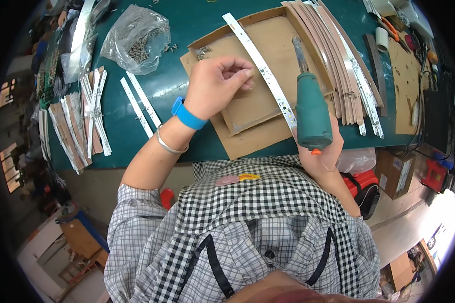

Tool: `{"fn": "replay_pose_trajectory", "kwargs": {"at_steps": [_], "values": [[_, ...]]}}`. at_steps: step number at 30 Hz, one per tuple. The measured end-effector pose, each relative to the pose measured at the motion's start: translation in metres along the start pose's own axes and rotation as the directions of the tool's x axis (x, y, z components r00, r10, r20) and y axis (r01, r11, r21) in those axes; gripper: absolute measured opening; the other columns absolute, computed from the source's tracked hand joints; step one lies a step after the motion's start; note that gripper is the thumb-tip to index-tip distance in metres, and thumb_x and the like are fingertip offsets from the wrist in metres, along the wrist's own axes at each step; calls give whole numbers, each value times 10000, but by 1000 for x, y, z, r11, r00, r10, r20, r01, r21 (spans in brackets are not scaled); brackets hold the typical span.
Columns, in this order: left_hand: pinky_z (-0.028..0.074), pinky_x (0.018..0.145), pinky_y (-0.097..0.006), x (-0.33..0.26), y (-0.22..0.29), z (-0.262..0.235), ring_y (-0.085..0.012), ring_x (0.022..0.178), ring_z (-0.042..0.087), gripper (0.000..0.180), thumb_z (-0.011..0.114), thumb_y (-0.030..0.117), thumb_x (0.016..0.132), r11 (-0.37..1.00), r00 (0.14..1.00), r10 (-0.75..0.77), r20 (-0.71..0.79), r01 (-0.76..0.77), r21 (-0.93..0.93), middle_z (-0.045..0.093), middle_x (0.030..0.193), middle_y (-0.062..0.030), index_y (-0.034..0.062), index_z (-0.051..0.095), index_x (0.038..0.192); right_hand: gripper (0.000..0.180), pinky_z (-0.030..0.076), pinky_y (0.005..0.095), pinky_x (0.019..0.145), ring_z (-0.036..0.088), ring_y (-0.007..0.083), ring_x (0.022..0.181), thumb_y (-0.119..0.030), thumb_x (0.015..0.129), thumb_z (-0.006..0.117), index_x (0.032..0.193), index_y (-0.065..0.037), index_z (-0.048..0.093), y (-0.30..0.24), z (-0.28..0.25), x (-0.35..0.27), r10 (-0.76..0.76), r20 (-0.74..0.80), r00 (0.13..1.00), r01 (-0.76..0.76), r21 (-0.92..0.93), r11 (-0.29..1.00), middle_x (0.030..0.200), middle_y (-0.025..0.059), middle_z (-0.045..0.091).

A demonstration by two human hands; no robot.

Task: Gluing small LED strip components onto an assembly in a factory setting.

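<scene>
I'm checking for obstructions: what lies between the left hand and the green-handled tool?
In the head view, a white circuit strip slants between the left hand and the green-handled tool, with the cardboard tray showing on both sides.

The table (194, 20) is green. On its far left lies a plastic bag (129, 35), with loose screws (173, 48) just beside it. Nearer on the left are two white strips (135, 105) and a pile of strips (68, 126). A cardboard sheet (253, 146) lies in the middle; on the right, stacked strips (338, 65) and a dark bar (378, 73).
</scene>
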State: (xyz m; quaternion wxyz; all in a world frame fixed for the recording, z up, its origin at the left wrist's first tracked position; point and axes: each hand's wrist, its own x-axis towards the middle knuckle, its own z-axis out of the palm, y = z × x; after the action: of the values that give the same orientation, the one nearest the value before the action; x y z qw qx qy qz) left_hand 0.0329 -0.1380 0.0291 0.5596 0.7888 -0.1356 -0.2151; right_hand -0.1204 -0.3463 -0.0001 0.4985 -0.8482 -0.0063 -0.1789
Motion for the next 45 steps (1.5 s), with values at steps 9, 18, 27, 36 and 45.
{"fn": "replay_pose_trajectory", "kwargs": {"at_steps": [9,18,27,36,45], "values": [[586,766,-252,21,-8,10,-160,826,710,150,611,53,943,991,994,-103,33,106,-83,711,936,-126,-71,633,1025,641,540,294,813,706,205,930,23,716,774,1290,35,487,4,-5,6,-5,18,1000,4,54,999,1043,143,702],[588,784,-256,25,-15,9,-162,855,705,135,603,40,944,982,993,-109,43,114,-149,703,946,-130,-62,624,1029,635,545,293,816,709,203,926,-4,728,786,1288,39,488,6,-6,8,28,32,999,-31,98,995,1038,142,704],[583,689,-250,19,-19,19,-134,754,720,103,700,24,841,992,989,107,-102,-99,80,740,844,-99,-26,713,930,581,525,291,850,665,183,981,-20,758,779,1264,55,503,20,-1,-8,321,119,940,-342,293,893,1114,140,665],[561,660,-243,10,-16,9,-136,738,709,129,717,19,831,796,922,386,-37,-312,519,737,844,-95,-4,731,957,143,479,238,611,573,71,681,8,827,740,907,-26,626,-2,-1,5,313,201,928,-354,215,910,771,-2,620],[572,681,-233,12,-21,8,-124,756,715,115,715,35,851,912,971,234,-44,-204,355,741,852,-85,-16,723,954,342,523,283,584,607,144,658,-14,827,699,1129,31,546,-3,-22,1,393,157,906,-411,548,729,888,76,625]]}}
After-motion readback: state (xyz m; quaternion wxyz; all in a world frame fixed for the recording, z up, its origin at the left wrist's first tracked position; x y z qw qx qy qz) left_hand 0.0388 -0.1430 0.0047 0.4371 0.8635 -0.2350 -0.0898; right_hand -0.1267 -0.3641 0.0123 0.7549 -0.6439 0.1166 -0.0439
